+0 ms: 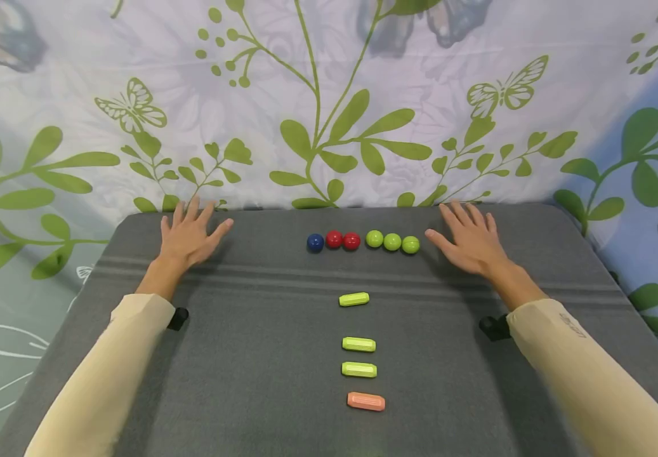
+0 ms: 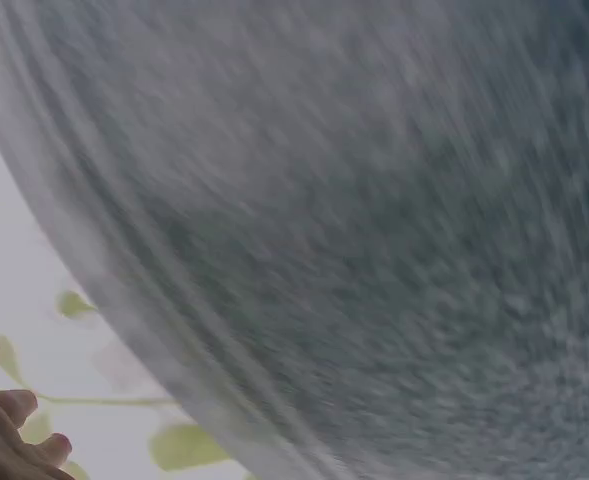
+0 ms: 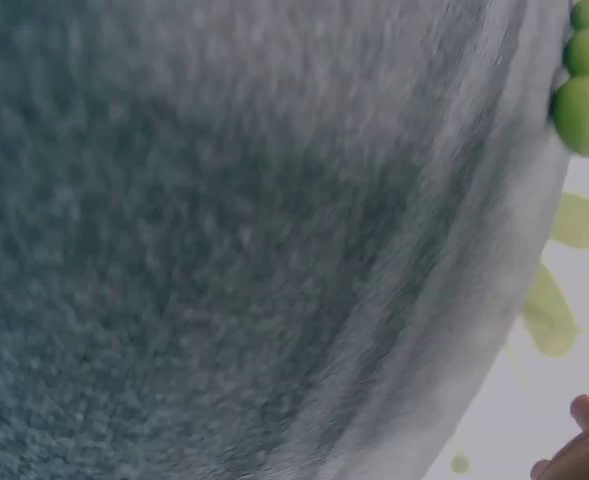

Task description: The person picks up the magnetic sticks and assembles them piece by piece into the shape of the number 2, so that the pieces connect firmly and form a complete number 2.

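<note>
My left hand [image 1: 188, 236] is spread with straight fingers near the far left of the grey table, holding nothing. On the far right my right hand [image 1: 468, 240] is likewise spread, its thumb close to a row of balls but apart from them. That row runs from a blue ball [image 1: 315, 242] through two red balls [image 1: 342, 240] to three green balls [image 1: 392, 242]. Nearer to me lie three yellow-green ribbed sticks [image 1: 359, 344] and one orange ribbed stick [image 1: 366, 401]. In the right wrist view, green balls [image 3: 584, 115] show at the upper right edge.
The grey cloth-covered table [image 1: 260, 362] ends at a patterned curtain [image 1: 340, 82] with leaves and butterflies. A black wrist device [image 1: 178, 318] shows at the left cuff, another black device [image 1: 494, 327] at the right cuff. Both sleeves are beige.
</note>
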`<state>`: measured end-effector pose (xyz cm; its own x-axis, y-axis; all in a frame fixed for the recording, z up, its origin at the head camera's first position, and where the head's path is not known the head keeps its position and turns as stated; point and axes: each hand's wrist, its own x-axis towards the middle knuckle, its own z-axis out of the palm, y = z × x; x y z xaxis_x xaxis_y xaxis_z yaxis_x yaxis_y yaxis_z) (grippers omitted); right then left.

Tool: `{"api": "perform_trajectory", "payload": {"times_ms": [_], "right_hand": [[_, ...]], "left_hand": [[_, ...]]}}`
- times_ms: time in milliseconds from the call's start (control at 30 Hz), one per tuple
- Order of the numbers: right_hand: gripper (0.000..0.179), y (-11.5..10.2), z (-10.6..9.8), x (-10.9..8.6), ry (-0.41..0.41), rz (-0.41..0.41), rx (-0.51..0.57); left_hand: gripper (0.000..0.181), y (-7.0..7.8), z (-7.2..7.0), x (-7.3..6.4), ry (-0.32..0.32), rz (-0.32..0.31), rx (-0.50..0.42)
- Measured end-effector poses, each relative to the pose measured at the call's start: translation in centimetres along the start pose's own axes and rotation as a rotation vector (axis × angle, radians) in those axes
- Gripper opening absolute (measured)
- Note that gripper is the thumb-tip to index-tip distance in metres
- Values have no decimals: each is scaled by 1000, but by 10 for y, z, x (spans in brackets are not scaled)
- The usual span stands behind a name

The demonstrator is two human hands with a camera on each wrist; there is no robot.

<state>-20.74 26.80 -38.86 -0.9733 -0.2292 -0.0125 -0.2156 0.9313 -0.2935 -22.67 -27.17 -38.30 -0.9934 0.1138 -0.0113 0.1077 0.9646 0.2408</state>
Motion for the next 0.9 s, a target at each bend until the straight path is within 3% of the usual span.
{"api": "perform_trajectory", "payload": {"times_ms": [167, 333, 433, 600, 767, 900], "right_hand": [[70, -18, -1, -8, 70, -94, 111], [58, -33, 3, -14, 69, -95, 282], [53, -40, 9, -16, 66, -100, 332], [48, -47, 19, -18, 96, -122, 312], [44, -52, 24, -18, 125, -118, 307], [42, -53, 26, -13, 115, -112, 325]], "left_hand": [[81, 24, 0, -7, 20, 103, -5], [72, 55, 6, -20, -20, 188, -48], [68, 76, 9, -30, -23, 229, -118], [59, 113, 22, -47, -1, 317, -293], [48, 148, 37, -64, -133, 386, -489], [45, 166, 49, -71, -254, 426, -584]]}}
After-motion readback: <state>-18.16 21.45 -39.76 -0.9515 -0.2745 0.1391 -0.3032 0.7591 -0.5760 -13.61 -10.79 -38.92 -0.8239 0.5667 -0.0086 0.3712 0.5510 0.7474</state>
